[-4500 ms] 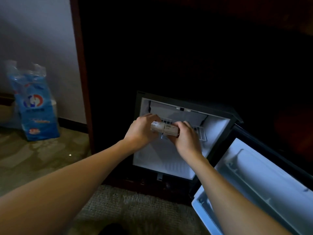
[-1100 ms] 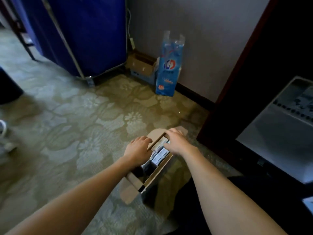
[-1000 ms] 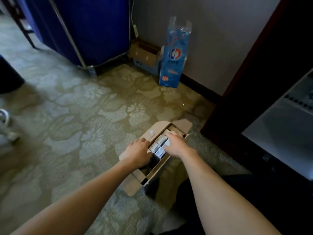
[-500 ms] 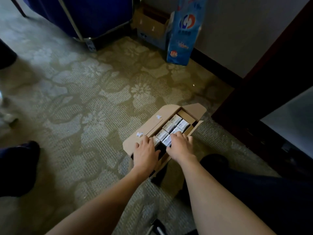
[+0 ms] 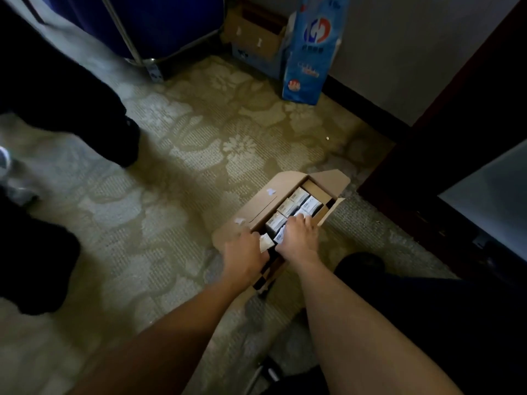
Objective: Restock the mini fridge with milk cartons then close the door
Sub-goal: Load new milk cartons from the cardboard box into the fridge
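Pale milk carton [image 5: 265, 243] now tilted up, six o'clock end of brown cardboard box [image 5: 256, 206]; left hand [image 5: 244, 253] fingers pinch it, right hand [image 5: 300, 236] fingers unclear; snag against neighbours risks drop.

Left hand [image 5: 245, 258] and right hand [image 5: 299, 238] cover the near end of the box [image 5: 256, 206], fingertips lost among the cartons [image 5: 288, 206], grip unclear. Carton print is too small to read. Fridge [image 5: 490, 192] runs off the right edge, and the bag [image 5: 310, 49] is clipped at the top.
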